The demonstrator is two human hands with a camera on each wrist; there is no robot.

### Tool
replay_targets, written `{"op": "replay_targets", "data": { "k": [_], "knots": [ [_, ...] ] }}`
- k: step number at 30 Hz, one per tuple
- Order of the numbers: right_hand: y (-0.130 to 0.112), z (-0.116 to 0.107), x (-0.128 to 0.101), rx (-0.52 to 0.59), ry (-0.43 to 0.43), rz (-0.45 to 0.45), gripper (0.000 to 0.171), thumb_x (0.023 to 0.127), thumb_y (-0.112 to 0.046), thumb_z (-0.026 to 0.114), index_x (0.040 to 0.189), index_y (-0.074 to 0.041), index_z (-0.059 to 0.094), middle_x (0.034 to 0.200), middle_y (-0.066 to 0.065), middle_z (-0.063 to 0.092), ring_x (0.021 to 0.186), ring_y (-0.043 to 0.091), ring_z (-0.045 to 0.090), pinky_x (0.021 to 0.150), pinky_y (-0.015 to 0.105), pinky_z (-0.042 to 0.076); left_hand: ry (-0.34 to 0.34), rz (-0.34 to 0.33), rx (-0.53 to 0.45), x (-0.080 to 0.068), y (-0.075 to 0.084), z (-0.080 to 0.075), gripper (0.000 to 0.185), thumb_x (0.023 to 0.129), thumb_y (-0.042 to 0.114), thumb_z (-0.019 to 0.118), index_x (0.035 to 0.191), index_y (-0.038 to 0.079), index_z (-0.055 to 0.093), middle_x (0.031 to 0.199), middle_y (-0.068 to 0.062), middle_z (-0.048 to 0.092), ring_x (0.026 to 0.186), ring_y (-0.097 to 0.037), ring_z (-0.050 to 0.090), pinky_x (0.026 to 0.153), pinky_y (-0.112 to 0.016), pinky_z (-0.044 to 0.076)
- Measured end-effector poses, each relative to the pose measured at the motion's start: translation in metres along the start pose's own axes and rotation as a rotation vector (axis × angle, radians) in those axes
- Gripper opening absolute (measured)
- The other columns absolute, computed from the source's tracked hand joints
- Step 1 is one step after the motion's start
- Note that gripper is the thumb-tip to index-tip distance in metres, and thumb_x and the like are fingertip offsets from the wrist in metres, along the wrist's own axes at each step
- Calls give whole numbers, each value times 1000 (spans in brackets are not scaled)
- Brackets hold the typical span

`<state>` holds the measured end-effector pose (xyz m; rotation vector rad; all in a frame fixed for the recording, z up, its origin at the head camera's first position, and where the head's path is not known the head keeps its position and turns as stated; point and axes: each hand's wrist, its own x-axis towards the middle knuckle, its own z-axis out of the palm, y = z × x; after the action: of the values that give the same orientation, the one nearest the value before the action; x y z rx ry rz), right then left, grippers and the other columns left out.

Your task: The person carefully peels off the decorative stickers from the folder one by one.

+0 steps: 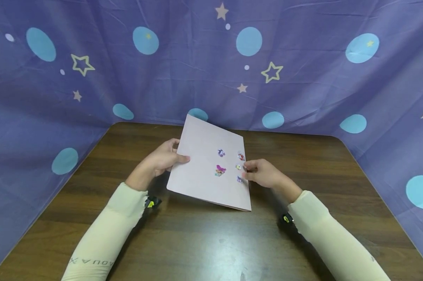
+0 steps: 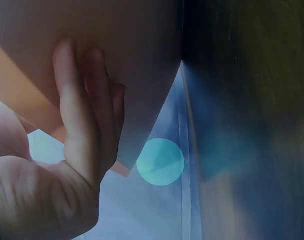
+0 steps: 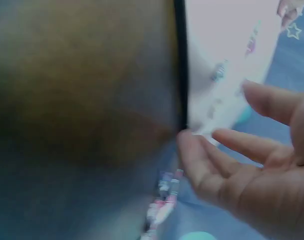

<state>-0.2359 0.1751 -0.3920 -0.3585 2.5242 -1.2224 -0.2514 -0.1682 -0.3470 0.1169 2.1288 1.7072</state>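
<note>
A white sheet (image 1: 199, 171), stiff like a card or folder, is held tilted above the table. Several small colourful stickers dot its face, among them a pink-purple one (image 1: 220, 170) and a blue-purple one (image 1: 221, 153). My left hand (image 1: 162, 158) grips the left edge, thumb on the front; in the left wrist view its fingers (image 2: 74, 100) spread flat behind. At the right edge is my right hand (image 1: 265, 173), its fingertips touching or very near the edge by the row of stickers. In the right wrist view its thumb and fingers (image 3: 199, 165) stand apart.
Beneath the sheet lies a dark brown wooden table (image 1: 204, 242). A blue-purple curtain (image 1: 183, 78) with stars and turquoise dots hangs behind and along both sides. Colourful patterned bits (image 3: 161, 202) show low in the right wrist view, too blurred to identify.
</note>
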Motion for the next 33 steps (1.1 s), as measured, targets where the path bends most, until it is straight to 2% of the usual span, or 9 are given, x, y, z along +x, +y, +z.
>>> {"op": "replay_targets", "data": {
  "k": [3,7,11,15,18,21,27,33],
  "knots": [
    [-6,-2,0,-260,0,-113,42,97,-17,71,133,3,63,118,19,69,102,29,62,86,42,54,-3,-5,9,-2,0,-1,70,96,-1,64,151,0,20,110,-21,67,81,-25,73,72,-45,63],
    [-14,0,1,-429,-20,-213,29,94,-17,75,120,-4,70,94,7,66,84,20,56,71,34,46,-1,-6,9,-2,1,-2,69,96,-1,64,151,0,21,112,-22,67,83,-25,73,74,-46,63],
    [-16,4,3,-500,-3,-220,19,91,-20,80,103,-8,72,85,3,61,79,17,53,66,33,43,-5,-14,1,0,0,-2,69,97,-1,63,150,0,20,113,-22,66,83,-25,73,74,-46,63],
    [-17,6,1,-536,11,-188,16,89,-21,83,96,-12,71,88,1,65,83,17,59,68,37,49,-12,-19,-8,1,-1,-2,70,97,-1,63,151,-2,19,114,-23,65,82,-24,73,73,-45,63],
    [-21,8,-2,-571,-4,-176,20,87,-21,84,104,-14,74,98,-1,69,91,18,64,77,42,55,-9,-23,-12,1,-2,-2,70,97,-2,63,151,-2,19,113,-24,66,81,-24,73,73,-45,64],
    [-23,9,-6,-606,-29,-180,18,87,-20,84,102,-14,75,96,-2,69,88,16,62,77,40,55,-14,-21,-13,2,-3,-1,69,97,-2,63,151,-3,19,112,-23,66,81,-24,74,73,-45,64],
    [-23,11,-7,-632,-1,-221,10,88,-14,81,88,-15,71,77,-6,60,70,12,52,61,28,45,-1,-24,-4,1,-3,-1,69,96,-1,64,151,-1,21,110,-21,68,81,-25,74,74,-47,63],
    [-23,13,-5,-695,7,-292,29,89,-8,76,68,-17,58,65,-6,46,62,11,42,53,26,34,-7,-15,11,-1,-2,-2,72,96,-1,64,153,-2,18,111,-21,68,82,-25,74,74,-46,63]
  ]
}}
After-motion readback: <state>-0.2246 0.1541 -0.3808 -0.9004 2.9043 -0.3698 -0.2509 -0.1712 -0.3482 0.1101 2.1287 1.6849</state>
